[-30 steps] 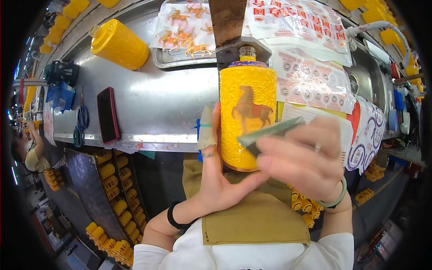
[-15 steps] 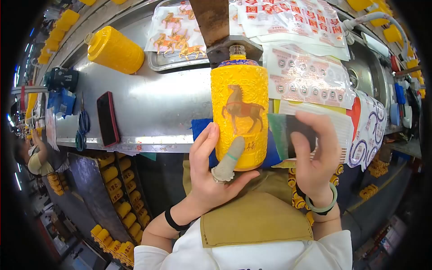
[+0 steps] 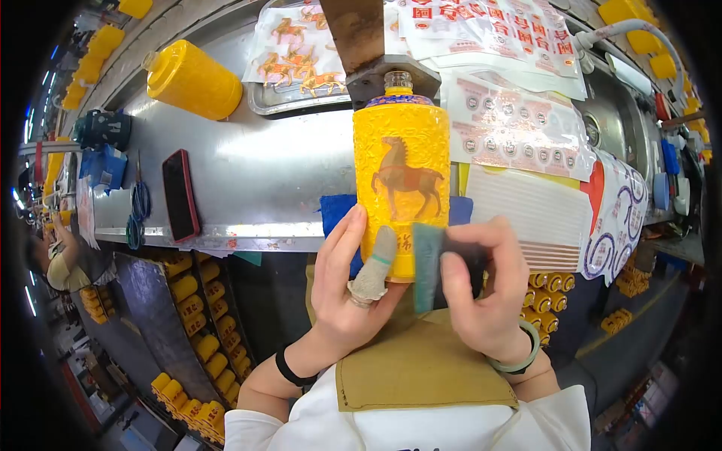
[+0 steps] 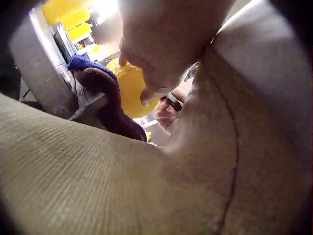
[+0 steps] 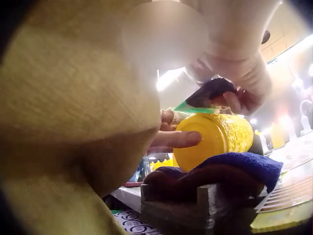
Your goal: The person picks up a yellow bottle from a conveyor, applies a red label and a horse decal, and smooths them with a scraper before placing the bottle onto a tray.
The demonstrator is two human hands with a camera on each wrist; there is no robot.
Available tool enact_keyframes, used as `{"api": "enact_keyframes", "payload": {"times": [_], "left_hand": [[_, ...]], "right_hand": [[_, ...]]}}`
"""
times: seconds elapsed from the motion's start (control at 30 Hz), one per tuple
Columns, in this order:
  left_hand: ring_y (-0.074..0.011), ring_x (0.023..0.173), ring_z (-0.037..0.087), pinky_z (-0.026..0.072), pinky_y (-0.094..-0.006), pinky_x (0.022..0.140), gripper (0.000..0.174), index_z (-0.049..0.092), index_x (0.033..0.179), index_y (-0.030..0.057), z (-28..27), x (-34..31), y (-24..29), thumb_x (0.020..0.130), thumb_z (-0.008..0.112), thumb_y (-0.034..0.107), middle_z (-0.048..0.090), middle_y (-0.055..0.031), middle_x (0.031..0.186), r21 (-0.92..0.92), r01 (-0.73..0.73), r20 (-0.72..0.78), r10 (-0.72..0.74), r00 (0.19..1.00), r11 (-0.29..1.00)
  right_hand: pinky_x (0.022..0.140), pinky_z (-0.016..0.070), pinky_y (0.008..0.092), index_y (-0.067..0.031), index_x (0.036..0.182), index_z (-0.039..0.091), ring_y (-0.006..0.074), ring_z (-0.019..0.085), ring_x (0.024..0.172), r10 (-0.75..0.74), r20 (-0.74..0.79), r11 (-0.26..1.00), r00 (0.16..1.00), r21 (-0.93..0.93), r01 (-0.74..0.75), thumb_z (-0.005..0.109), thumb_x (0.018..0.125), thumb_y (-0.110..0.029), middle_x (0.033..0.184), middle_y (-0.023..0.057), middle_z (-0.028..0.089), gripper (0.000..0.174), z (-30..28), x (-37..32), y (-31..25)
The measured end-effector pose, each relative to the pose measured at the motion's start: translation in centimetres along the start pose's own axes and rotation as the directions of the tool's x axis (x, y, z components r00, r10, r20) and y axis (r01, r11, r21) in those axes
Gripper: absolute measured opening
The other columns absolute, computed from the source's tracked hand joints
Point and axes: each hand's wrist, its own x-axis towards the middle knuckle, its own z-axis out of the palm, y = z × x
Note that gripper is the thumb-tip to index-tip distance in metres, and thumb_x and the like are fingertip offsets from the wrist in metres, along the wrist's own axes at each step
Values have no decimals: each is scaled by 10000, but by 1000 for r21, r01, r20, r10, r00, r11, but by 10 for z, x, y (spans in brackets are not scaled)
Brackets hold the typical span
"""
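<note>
A yellow embossed bottle [image 3: 380,207] lies in the head view with its clear glass neck toward a metal bracket [image 3: 361,79]. A brown horse decal [image 3: 406,179] and small dark characters sit on its upper face. My left hand [image 3: 338,293] grips its base end, fingers along the left side; in the right wrist view the thumb [image 5: 188,139] presses its flat base. A pale wrap [image 3: 372,272] covers one left finger. My right hand [image 3: 492,289] pinches a squeegee [image 3: 429,263] with a green blade and dark handle, the blade overlapping the bottle's lower right edge.
Under the bottle is a blue cloth [image 3: 460,207]. Decal sheets [image 3: 519,128] lie to the right, and a tray [image 3: 274,101] with horse decals stands behind. Another yellow bottle [image 3: 195,81], a phone [image 3: 180,195] and scissors [image 3: 138,203] lie on the left of the metal bench.
The right hand first swept the squeegee off the bottle to the right, then brought it back left to the bottle's lower edge. The left hand shifted, its wrapped finger now over the bottle's front.
</note>
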Motion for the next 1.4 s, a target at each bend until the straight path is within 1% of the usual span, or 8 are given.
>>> {"api": "enact_keyframes", "payload": {"times": [0.13,0.33,0.67,0.87,1.03,1.1,1.3,1.4], "left_hand": [[-358,1239,612,512,-412,1020,648,636,1292,-68,0,-2,-7,696,882,-1,576,-229,1404,-192,155,-11,-160,987,969],[-354,1172,660,551,-396,982,672,621,1295,-93,-4,3,-14,695,902,18,654,-235,1317,-187,57,-53,-68,996,981],[-351,1093,701,596,-380,904,729,601,1314,-109,-9,7,-14,700,927,110,686,-238,1255,-148,50,-51,-58,997,988],[-351,1087,704,583,-379,926,754,581,1329,-119,-1,-2,-23,692,923,97,679,-245,1259,-218,76,-68,-93,993,973],[-354,1096,702,574,-380,944,756,573,1338,-119,-2,-2,-25,691,915,73,671,-254,1265,-268,75,-61,-95,994,961],[-360,1109,698,568,-381,961,740,573,1339,-119,-1,-3,-26,704,906,65,668,-255,1270,-278,87,-59,-107,992,957],[-327,1153,683,554,-390,996,829,497,1420,-101,2,-8,-26,715,907,47,646,-229,1305,-370,156,-30,-180,983,916],[-310,1174,673,541,-391,1010,900,437,1468,-86,7,-10,-28,710,909,30,641,-214,1305,-450,192,-23,-227,974,872]], "right_hand": [[627,450,332,2,1031,640,221,567,693,48,-186,980,981,-183,-82,652,871,45,832,106,555,166,-9,3,7],[608,458,345,-19,1030,662,281,575,676,-45,-6,980,999,-196,43,698,816,36,819,128,559,224,-5,4,-20],[588,488,369,-23,1025,652,302,603,667,-68,19,974,997,-214,71,700,822,21,851,127,575,213,15,10,-28],[666,498,344,-4,1036,631,237,627,728,144,-89,935,986,-314,-165,663,882,11,893,121,626,158,-12,-3,-8],[763,524,329,1,1131,637,252,664,823,-39,-223,982,974,-188,-3,681,895,18,973,140,666,240,-12,27,-10],[789,532,332,0,1150,634,263,683,861,-146,-86,980,986,-146,133,702,888,13,1002,150,676,271,-11,38,-10],[828,533,377,-3,1147,654,315,681,918,-256,-133,858,957,-488,162,656,902,44,1013,159,686,249,-26,75,21],[819,533,386,-12,1152,662,317,676,914,-171,-111,949,979,-286,134,671,886,45,984,150,679,272,-26,74,-7]]}}
